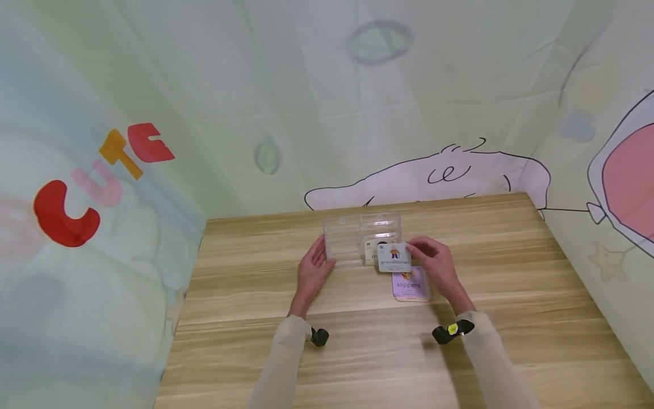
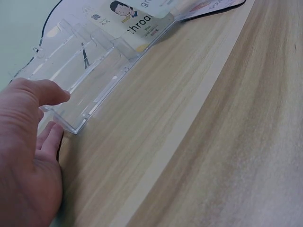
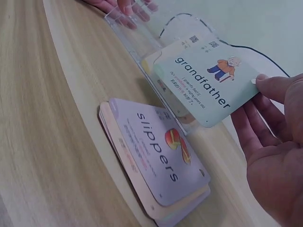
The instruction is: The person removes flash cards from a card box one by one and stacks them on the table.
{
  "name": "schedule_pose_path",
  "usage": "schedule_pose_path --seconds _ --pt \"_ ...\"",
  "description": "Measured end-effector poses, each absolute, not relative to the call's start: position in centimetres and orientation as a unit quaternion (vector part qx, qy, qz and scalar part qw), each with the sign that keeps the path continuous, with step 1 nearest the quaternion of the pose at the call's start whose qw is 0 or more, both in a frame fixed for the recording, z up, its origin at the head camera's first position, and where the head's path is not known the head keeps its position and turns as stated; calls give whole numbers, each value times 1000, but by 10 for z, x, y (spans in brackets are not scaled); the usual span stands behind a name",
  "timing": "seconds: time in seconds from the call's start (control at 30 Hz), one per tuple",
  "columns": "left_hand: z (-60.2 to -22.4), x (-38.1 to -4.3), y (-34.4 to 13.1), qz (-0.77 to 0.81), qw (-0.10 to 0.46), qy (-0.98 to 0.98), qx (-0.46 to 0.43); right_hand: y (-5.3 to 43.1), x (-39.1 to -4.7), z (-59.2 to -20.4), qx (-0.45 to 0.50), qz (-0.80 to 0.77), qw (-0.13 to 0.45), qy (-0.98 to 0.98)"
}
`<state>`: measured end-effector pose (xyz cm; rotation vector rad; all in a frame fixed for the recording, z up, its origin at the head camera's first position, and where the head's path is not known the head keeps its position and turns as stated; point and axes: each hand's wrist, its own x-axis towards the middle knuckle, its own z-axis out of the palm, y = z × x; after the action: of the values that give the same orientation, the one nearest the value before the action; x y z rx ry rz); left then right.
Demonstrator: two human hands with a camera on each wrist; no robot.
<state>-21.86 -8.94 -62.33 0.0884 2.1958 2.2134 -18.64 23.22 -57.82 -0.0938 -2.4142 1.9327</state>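
A clear plastic card rack (image 1: 343, 241) stands near the back of the table, with tiered ledges in two columns. My left hand (image 1: 313, 275) grips its left end, thumb over the front and fingers along the side. Between thumb and fingers, my right hand (image 1: 436, 267) pinches a pale green "grandfather" card (image 3: 208, 82) by its right edge. That card is held in front of the rack's right column, overlapping a cream "throat" card (image 2: 128, 21) that sits in the rack. Just below, a stack of cards topped by a lilac "slippers" card (image 3: 156, 151) lies on the table.
The wood-grain table (image 1: 368, 363) ends at the back against a printed cloth (image 1: 286, 113), which also hangs at both sides. Each wrist wears a black camera (image 1: 319, 337) on a band.
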Motion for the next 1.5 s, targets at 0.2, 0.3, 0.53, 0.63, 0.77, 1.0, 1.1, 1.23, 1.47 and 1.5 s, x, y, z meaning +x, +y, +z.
schedule_pose_path --seconds 0.2,0.3,0.53,0.63,0.77,1.0,1.1,1.23,1.47,1.5 --pt "-625 -218 -89 706 9 707 26 242 -181 -582 -42 613 19 -788" --pt "-625 -218 -88 707 9 707 25 246 -178 -583 -52 617 10 -785" --pt "-625 -219 -89 714 9 700 23 255 -172 -586 -71 628 -1 -775" --pt "-626 -219 -89 716 10 698 23 257 -169 -588 -76 620 2 -781" --pt "-626 -219 -89 716 9 698 24 261 -166 -589 -84 604 0 -792" --pt "-625 -220 -88 713 8 701 23 263 -161 -590 -100 578 -16 -810" --pt "-624 -220 -88 709 8 704 24 262 -161 -591 -103 571 -25 -814" --pt "-623 -220 -88 709 9 705 22 262 -162 -592 -107 559 -37 -821" --pt "-622 -219 -89 711 12 703 17 260 -162 -595 -104 527 -48 -842" --pt "-622 -219 -89 711 12 703 18 260 -161 -595 -101 521 -46 -846"
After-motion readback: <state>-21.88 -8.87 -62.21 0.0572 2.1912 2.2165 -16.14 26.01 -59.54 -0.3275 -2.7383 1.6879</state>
